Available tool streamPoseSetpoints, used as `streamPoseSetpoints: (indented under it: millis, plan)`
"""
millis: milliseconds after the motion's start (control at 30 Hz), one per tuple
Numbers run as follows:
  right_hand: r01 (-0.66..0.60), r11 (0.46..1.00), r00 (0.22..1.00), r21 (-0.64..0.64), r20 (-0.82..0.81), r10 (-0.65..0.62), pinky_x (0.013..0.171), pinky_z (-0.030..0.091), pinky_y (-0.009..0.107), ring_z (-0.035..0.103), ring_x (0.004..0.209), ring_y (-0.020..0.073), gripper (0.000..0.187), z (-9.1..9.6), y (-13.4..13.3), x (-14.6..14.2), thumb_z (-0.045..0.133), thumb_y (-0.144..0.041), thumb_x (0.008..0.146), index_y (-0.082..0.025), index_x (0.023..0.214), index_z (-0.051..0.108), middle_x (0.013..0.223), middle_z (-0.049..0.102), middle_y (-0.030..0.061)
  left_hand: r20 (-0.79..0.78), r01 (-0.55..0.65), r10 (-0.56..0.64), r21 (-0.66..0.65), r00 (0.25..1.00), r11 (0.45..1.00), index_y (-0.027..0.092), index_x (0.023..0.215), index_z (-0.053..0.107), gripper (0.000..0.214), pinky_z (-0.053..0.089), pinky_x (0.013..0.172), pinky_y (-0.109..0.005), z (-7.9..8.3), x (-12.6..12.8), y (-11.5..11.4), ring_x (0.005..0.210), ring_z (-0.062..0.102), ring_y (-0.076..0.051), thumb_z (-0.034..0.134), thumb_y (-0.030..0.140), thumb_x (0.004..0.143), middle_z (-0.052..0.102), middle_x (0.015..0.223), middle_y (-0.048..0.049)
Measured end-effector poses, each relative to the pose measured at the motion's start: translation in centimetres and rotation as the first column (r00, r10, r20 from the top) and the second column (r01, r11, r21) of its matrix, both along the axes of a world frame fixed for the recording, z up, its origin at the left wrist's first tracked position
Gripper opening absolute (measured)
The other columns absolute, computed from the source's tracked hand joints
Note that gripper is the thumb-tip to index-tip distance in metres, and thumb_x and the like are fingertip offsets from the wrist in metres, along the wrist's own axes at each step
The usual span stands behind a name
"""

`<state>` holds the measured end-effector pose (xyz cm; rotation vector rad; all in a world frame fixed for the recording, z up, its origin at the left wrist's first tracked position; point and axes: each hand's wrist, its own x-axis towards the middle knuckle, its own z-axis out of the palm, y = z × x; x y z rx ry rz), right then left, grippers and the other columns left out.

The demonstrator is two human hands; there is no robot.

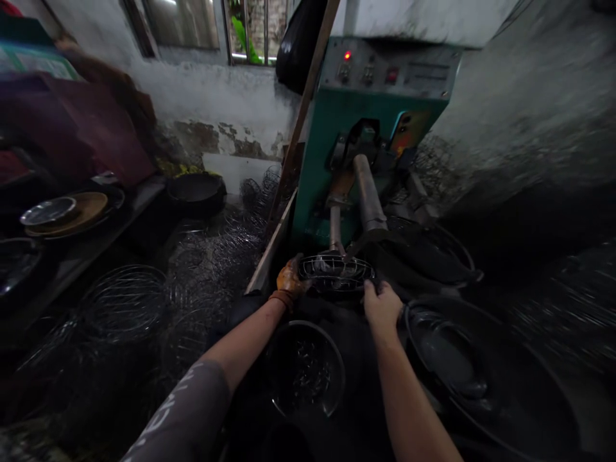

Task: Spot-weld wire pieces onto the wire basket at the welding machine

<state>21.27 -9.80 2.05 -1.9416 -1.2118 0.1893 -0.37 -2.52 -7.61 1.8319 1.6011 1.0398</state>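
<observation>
While the scene is seen from above and behind two outstretched forearms, a round wire basket (337, 273) is held flat between both hands in front of a teal machine (356, 128). The left hand (290, 280), covered by an orange-brown glove, is closed around the basket's left rim; the bare right hand (380, 305) is clamped on the rim's right front edge, fingers curled over the wire. The basket is positioned just under two metal arms (368, 192) that project down from the machine, and its far edge appears to touch their tips, though the contact cannot be made out for certain. A red lamp (347, 56) is lit on the grey control panel at the top of the machine. Below the hands, between the forearms, a dark round bowl (305, 369) holding small bits of wire is seen. To the right, a large dark basin (491, 378) is set near the right wrist. To the left, heaps of finished wire baskets (125, 301) are piled on the floor, well apart from the hands. A shelf at far left carries a metal dish (48, 210) resting on a wooden disc. The room is dim and its edges are blurred.
</observation>
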Motion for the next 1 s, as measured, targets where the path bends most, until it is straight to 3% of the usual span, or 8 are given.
streamPoseSetpoints:
  millis: [100,233,333,600,1000]
  plan:
    - [-0.032,0.999,0.991,-0.040,0.128,0.036,0.069,0.046,0.034,0.066,0.074,0.0287,0.044,0.5,0.7,-0.6,0.045,-0.047,0.089,-0.012,0.091,0.072,0.078,0.072,0.0158,-0.008,-0.016,0.016,-0.018,1.000,1.000,0.020,0.144,0.053,0.081,0.051,0.107,-0.038,0.0,0.2,0.1,0.122,0.062,-0.027,0.083,0.031,0.069,0.063,0.137,-0.0080]
    - [-0.024,0.963,0.945,-0.267,0.308,0.109,0.068,0.042,0.033,0.066,0.075,0.0287,0.035,1.3,2.1,-1.8,0.049,-0.033,0.095,-0.009,0.101,0.074,0.080,0.072,0.0168,0.000,-0.027,0.027,-0.026,1.000,0.999,0.020,0.140,0.056,0.076,0.052,0.105,-0.037,0.2,0.3,0.0,0.119,0.064,-0.026,0.081,0.029,0.069,0.065,0.131,-0.0080]
    - [0.004,0.942,0.924,-0.337,0.362,0.125,0.068,0.042,0.033,0.067,0.075,0.0286,0.034,1.3,2.8,-2.0,0.048,-0.028,0.098,-0.009,0.109,0.073,0.082,0.073,0.0168,0.013,-0.033,0.033,-0.007,0.999,0.999,0.019,0.136,0.059,0.072,0.053,0.104,-0.038,0.4,0.1,-0.1,0.117,0.065,-0.026,0.081,0.027,0.067,0.067,0.127,-0.0080]
    - [0.006,0.957,0.930,-0.291,0.354,0.101,0.070,0.043,0.034,0.068,0.079,0.0303,0.035,-0.3,3.1,0.0,0.047,-0.027,0.097,-0.005,0.106,0.073,0.086,0.073,0.0187,-0.029,-0.043,0.050,0.201,0.998,0.979,0.020,0.131,0.062,0.066,0.052,0.102,-0.040,1.5,0.0,-0.6,0.114,0.064,-0.027,0.079,0.038,0.069,0.068,0.124,-0.0074]
    - [0.018,0.980,0.930,-0.199,0.364,0.057,0.077,0.044,0.034,0.066,0.086,0.0310,0.040,-1.9,4.6,1.4,0.045,-0.028,0.093,-0.002,0.106,0.073,0.094,0.074,0.0214,-0.107,-0.008,0.026,0.168,0.994,0.986,0.021,0.132,0.062,0.066,0.051,0.103,-0.040,2.4,0.4,-0.2,0.113,0.064,-0.027,0.077,0.044,0.072,0.068,0.123,-0.0076]
